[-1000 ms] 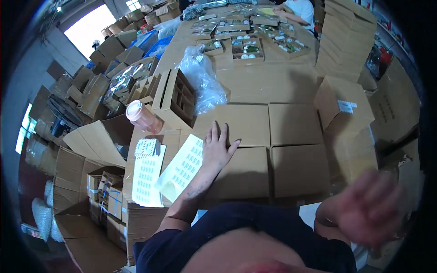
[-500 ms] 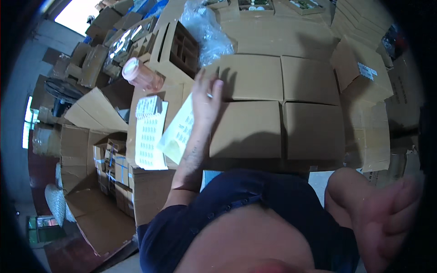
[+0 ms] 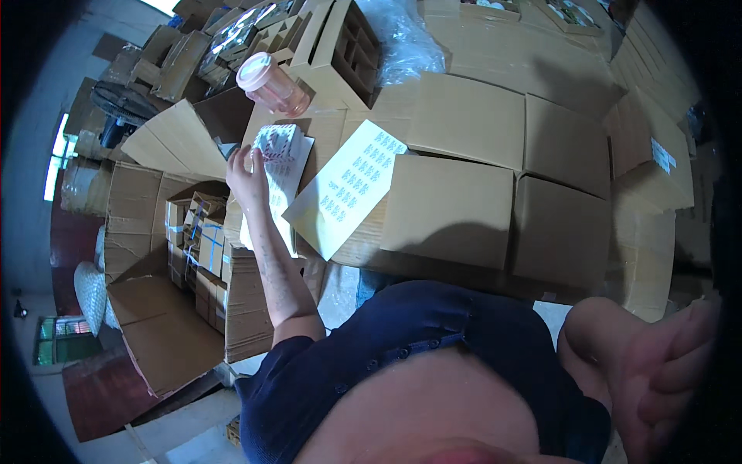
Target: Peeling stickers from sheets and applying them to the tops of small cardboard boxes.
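My left hand (image 3: 249,179) is at the left edge of a pile of white label sheets (image 3: 282,182), its fingers bent and apart with nothing visible between them. A curled bundle of printed labels (image 3: 277,142) lies on top of that pile, just beside my fingers. To the right, a separate sheet of labels (image 3: 352,185) lies aslant, touching the closed cardboard boxes. Several of these brown boxes (image 3: 448,209) stand together on the table. My right hand (image 3: 665,367) is raised at the lower right, close to the camera, fingers curled in. Whatever it may hold is hidden.
A pink cup with a white lid (image 3: 272,85) stands behind the labels, next to a divided cardboard box (image 3: 352,58) and clear plastic wrap (image 3: 402,42). Left of the table is a large open carton (image 3: 139,224) with smaller boxes inside. A fan (image 3: 120,104) stands beyond.
My left hand has moved left, from the loose sheet beside the boxes to the label pile. A small white piece seen at its fingers earlier no longer shows. My right hand stays raised.
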The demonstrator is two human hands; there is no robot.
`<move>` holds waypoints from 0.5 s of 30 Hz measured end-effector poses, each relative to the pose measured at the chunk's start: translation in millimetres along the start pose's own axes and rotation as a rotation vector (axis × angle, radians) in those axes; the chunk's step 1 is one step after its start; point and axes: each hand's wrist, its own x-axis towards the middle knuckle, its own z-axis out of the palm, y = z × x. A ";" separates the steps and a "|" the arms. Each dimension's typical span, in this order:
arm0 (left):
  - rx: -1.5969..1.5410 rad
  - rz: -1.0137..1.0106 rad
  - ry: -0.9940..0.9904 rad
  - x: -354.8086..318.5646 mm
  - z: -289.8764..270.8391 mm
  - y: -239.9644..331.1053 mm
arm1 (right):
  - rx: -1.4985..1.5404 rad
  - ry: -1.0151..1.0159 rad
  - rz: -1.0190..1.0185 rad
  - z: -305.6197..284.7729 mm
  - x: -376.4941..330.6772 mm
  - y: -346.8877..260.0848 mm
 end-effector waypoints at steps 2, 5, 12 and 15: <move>0.038 -0.037 -0.053 16.8 10.1 -19.3 | 0.033 -0.036 0.006 2.0 12.4 11.6; 0.057 -0.104 -0.180 34.0 30.8 -42.5 | 0.065 -0.082 0.010 5.2 20.9 14.0; 0.109 -0.126 -0.306 33.7 34.5 -21.7 | 0.078 -0.092 -0.010 7.6 26.1 15.7; 0.181 -0.063 -0.209 27.7 40.8 -13.2 | 0.110 -0.109 -0.025 -8.2 10.7 -12.2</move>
